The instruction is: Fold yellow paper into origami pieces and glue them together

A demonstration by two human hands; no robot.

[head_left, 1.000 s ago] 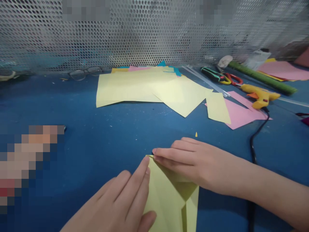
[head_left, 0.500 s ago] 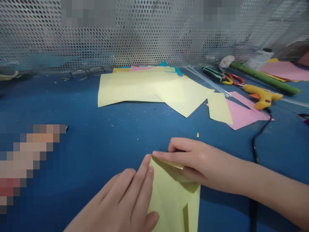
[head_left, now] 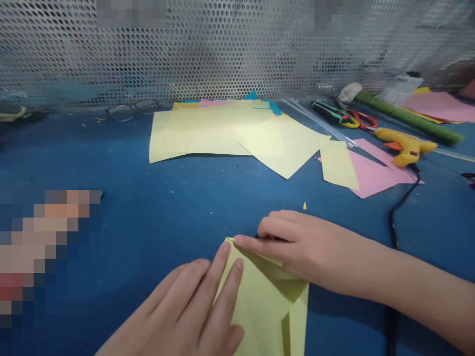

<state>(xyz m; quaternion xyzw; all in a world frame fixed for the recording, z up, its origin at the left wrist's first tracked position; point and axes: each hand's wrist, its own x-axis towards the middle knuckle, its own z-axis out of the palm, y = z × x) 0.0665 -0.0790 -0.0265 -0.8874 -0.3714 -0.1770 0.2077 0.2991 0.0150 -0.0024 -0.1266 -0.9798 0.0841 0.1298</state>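
A pale yellow sheet of paper point(head_left: 260, 306) lies on the blue table at the bottom centre, with its upper right edge folded over. Two stretched fingertips of my left hand point(head_left: 189, 306) press on the sheet near its top corner, the fingers lying apart. My right hand point(head_left: 300, 242) has its index finger laid along the folded edge, its tip near that same corner. Its other fingers are curled, and the flap sits between index finger and thumb. The thumb is mostly hidden. A lifted fold or slit shows near the sheet's lower right.
Yellow sheets point(head_left: 208, 131) and pink paper point(head_left: 371, 173) lie further back. A yellow glue gun point(head_left: 406, 146) trails a black cord point(head_left: 393, 217) down the right side. Scissors point(head_left: 365, 119), a box cutter point(head_left: 330, 113), clear sticks point(head_left: 315, 121) and a green stem point(head_left: 411, 116) lie before a perforated metal screen point(head_left: 230, 49).
The first two fingers of my left hand have spread apart, uncovering more of the paper's top corner. My right hand's fingers have curled in slightly more along the fold.
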